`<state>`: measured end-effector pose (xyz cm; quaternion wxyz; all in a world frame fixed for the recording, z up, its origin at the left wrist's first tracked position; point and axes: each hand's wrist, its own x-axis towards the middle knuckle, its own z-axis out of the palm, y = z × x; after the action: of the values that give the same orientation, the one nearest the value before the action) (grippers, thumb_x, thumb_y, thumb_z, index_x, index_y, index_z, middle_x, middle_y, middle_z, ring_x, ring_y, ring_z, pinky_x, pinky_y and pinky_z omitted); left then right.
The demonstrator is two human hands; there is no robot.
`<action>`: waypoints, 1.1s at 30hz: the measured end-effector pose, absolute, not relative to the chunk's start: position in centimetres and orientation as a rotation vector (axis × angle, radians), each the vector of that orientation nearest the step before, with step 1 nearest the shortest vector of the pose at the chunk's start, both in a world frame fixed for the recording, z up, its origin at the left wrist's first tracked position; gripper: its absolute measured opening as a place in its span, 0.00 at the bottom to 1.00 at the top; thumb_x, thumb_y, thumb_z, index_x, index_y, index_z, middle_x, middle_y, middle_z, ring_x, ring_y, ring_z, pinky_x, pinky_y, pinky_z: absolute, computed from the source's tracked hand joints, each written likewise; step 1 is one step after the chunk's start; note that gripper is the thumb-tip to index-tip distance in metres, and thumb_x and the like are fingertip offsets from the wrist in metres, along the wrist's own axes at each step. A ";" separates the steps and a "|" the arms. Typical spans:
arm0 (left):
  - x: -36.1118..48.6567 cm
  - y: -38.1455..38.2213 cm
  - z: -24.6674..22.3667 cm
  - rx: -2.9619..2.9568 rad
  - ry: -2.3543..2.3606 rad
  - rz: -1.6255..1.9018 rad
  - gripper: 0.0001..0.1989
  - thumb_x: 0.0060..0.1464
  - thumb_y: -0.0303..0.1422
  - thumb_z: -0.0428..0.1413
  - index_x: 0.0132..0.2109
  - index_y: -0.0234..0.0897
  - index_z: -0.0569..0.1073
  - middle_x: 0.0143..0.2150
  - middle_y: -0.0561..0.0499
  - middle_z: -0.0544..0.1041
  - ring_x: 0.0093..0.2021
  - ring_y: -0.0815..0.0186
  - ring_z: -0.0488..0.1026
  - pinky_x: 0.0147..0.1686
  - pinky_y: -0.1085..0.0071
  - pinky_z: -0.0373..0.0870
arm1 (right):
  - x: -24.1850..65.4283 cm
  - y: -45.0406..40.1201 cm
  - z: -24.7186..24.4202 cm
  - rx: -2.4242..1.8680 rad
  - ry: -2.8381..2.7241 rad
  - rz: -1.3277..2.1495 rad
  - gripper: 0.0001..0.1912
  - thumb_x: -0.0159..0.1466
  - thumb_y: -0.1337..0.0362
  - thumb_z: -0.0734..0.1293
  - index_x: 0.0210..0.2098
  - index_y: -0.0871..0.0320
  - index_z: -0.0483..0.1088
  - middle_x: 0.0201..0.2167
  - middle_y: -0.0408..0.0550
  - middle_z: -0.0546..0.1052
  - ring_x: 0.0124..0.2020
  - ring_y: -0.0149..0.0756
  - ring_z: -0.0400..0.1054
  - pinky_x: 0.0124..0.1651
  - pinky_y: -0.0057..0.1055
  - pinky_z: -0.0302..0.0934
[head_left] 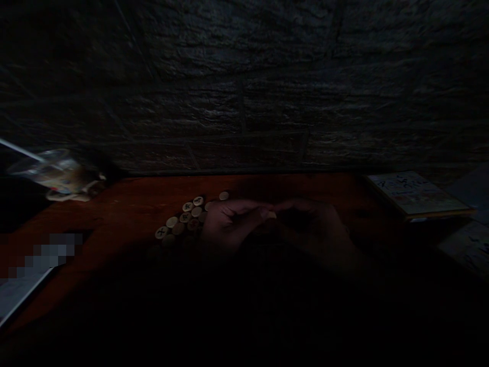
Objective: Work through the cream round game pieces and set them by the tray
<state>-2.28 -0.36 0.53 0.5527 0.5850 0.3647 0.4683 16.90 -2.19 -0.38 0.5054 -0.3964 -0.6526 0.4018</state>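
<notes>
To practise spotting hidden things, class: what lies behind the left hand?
Round pieces, some partly covered by the left hand. Whether more lie fully hidden there cannot be seen.

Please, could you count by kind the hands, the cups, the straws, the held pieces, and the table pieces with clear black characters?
Hands, left hand and right hand: 2
Cup: 1
Straw: 1
Held pale piece: 1
Black-marked pieces: 4
Total: 9
</notes>
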 end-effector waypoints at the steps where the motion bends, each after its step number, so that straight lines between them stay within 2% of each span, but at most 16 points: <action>1: -2.3 -0.4 0.6 1.377 0.867 1.108 0.09 0.60 0.37 0.66 0.43 0.37 0.86 0.39 0.47 0.88 0.37 0.62 0.86 0.37 0.72 0.84 | 16.9 -2.2 -0.4 -0.966 -1.565 0.978 0.11 0.58 0.68 0.78 0.41 0.54 0.82 0.35 0.44 0.86 0.34 0.34 0.81 0.37 0.27 0.73; 8: -2.3 -0.5 0.7 1.360 0.747 1.051 0.10 0.62 0.37 0.65 0.44 0.36 0.86 0.40 0.45 0.88 0.39 0.64 0.86 0.40 0.74 0.84 | 16.7 -2.1 -0.1 -1.015 -1.470 0.998 0.10 0.56 0.61 0.82 0.36 0.55 0.82 0.32 0.44 0.86 0.32 0.33 0.80 0.35 0.26 0.72; 13: -2.4 -0.4 0.1 1.312 0.650 1.046 0.10 0.56 0.31 0.70 0.47 0.40 0.86 0.45 0.47 0.87 0.42 0.66 0.85 0.44 0.75 0.83 | 16.4 -2.0 0.0 -0.947 -1.425 0.987 0.07 0.58 0.58 0.81 0.33 0.52 0.83 0.31 0.42 0.86 0.32 0.32 0.80 0.37 0.26 0.73; 17: -2.3 -0.2 0.0 1.283 0.666 1.064 0.12 0.53 0.28 0.71 0.45 0.39 0.86 0.42 0.49 0.88 0.39 0.67 0.85 0.43 0.76 0.82 | 16.5 -2.1 0.3 -0.969 -1.473 0.983 0.04 0.62 0.59 0.78 0.36 0.50 0.85 0.34 0.42 0.87 0.34 0.33 0.82 0.40 0.27 0.74; 21: -2.3 -0.3 0.3 1.297 0.743 1.065 0.11 0.53 0.30 0.71 0.45 0.38 0.85 0.42 0.47 0.88 0.39 0.65 0.85 0.42 0.72 0.82 | 16.5 -2.3 0.8 -1.030 -1.494 0.967 0.07 0.62 0.57 0.77 0.39 0.50 0.85 0.34 0.44 0.87 0.36 0.36 0.82 0.41 0.30 0.75; 26: -2.7 -0.1 0.2 1.367 0.709 1.061 0.13 0.55 0.31 0.69 0.48 0.38 0.85 0.48 0.44 0.87 0.45 0.59 0.85 0.49 0.65 0.82 | 16.4 -2.3 0.9 -1.023 -1.483 0.968 0.09 0.60 0.56 0.79 0.38 0.52 0.85 0.34 0.45 0.87 0.36 0.38 0.82 0.41 0.32 0.76; 33: -2.8 -0.2 0.1 1.390 0.713 1.039 0.14 0.56 0.32 0.68 0.50 0.38 0.85 0.48 0.43 0.87 0.47 0.58 0.85 0.51 0.63 0.82 | 16.5 -2.2 0.6 -0.996 -1.500 0.980 0.09 0.60 0.58 0.80 0.38 0.54 0.84 0.34 0.45 0.87 0.34 0.36 0.82 0.37 0.29 0.75</action>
<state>-2.83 -0.19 0.11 0.5914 0.5974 0.3065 0.4466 16.55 -2.22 0.57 0.5191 -0.4154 -0.6253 0.4086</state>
